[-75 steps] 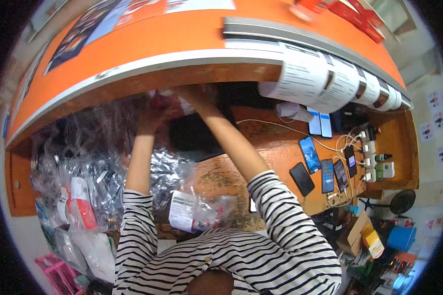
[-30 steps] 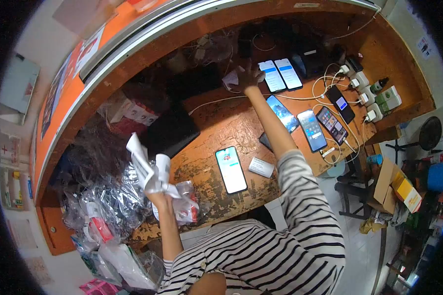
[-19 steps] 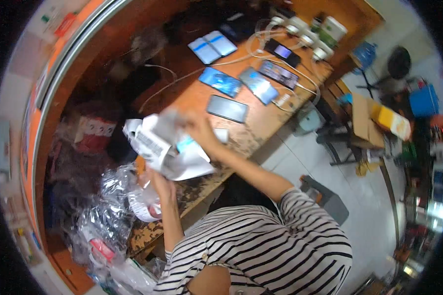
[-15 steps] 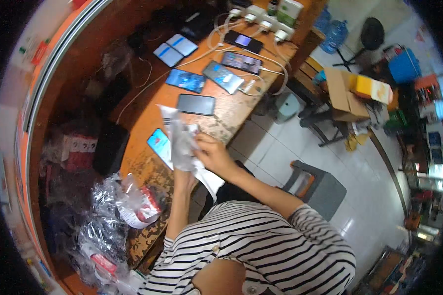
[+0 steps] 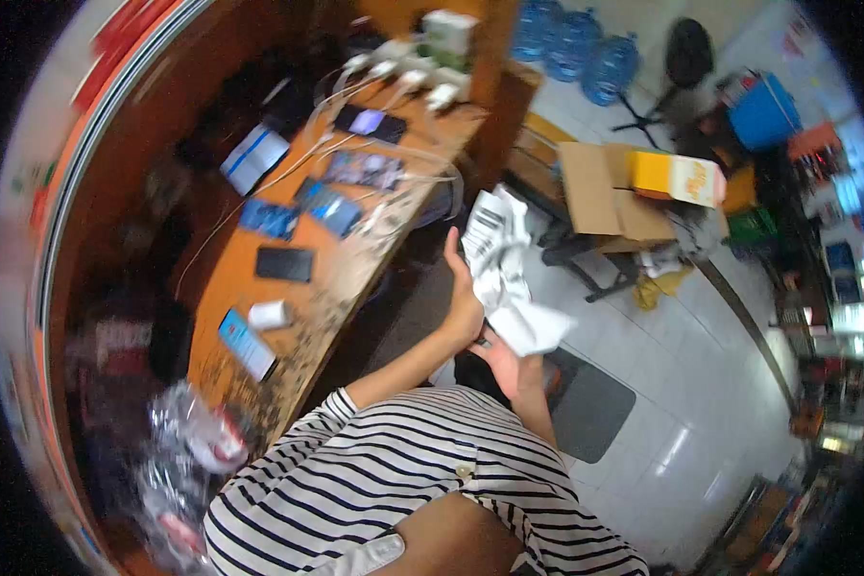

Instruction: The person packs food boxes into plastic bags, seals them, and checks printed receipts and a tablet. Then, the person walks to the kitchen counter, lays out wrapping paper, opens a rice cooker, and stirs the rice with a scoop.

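A crumpled white wrapper [image 5: 501, 264] with black barcode-like print is between my hands, past the table's right edge and over the floor. My left hand [image 5: 466, 307] presses against its left side; one digit stretches upward and the others are partly hidden. Below it, my right hand [image 5: 511, 367] cups the wrapper's lower end, fingers pointing left. On the wooden table [image 5: 331, 298], a phone with a lit light-blue screen [image 5: 247, 344] lies beside a small white rounded object [image 5: 271, 314]. A dark phone [image 5: 284, 264] lies farther back.
Several phones, cables and white chargers [image 5: 413, 80] occupy the table's far end. Clear plastic bags [image 5: 187, 422] lie at the near left. On the right are an open cardboard box [image 5: 590, 187] with a yellow-and-white carton [image 5: 677, 178], a grey stool [image 5: 590, 408] and blue water bottles [image 5: 610, 69].
My hands have carried the wrapper from above the table rightward, over the floor. The view has turned right, and the small white object beside the lit phone is now uncovered.
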`<state>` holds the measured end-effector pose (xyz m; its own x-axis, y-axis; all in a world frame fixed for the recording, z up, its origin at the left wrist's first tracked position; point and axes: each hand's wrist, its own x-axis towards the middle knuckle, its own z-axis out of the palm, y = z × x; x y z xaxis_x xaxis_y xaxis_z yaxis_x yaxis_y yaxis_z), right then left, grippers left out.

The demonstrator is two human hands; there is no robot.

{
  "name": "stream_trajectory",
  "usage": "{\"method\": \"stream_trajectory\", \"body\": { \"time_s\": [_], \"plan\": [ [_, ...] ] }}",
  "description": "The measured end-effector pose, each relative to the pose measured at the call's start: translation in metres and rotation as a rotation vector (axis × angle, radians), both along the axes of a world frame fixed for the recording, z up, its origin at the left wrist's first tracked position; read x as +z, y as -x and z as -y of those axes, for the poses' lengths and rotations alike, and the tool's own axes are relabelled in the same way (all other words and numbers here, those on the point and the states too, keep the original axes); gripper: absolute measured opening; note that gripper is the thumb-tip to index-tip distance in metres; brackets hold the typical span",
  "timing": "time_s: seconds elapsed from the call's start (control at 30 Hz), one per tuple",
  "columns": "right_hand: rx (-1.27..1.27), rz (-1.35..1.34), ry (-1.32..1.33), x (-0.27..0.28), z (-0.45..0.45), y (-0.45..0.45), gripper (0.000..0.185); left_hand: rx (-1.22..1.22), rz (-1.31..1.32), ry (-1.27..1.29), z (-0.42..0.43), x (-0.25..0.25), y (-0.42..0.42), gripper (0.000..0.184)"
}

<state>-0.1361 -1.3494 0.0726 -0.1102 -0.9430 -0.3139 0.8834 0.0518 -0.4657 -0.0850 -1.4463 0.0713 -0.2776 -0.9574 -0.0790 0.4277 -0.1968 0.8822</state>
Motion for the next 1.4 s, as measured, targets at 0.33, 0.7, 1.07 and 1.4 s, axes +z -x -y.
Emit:
{"method": "stream_trajectory", "body": {
  "time_s": [0.33, 0.7, 1.07, 1.4],
  "plan": [
    [-0.648, -0.212, -0.049, 0.008, -0.019, 0.195, 0.058, -0.637, 0.669, 1.12, -0.016, 0.043, 0.209, 0.05],
    [-1.475, -0.112, -0.228, -0.032, -0.153, 0.393, 0.028, -1.851, -0.185, 0.54, -0.043, 0.071, 0.386, 0.069],
    [-0.945, -0.878, -0.853, -0.04, -0.263, 0.663, 0.029, -1.498, 0.304, -0.234, -0.102, -0.06, 0.626, 0.054],
    [-0.056, -1.706, -0.025, -0.066, -0.185, 0.891, 0.052, -1.043, -0.02, -1.119, -0.179, -0.125, 0.844, 0.06]
  ]
}}
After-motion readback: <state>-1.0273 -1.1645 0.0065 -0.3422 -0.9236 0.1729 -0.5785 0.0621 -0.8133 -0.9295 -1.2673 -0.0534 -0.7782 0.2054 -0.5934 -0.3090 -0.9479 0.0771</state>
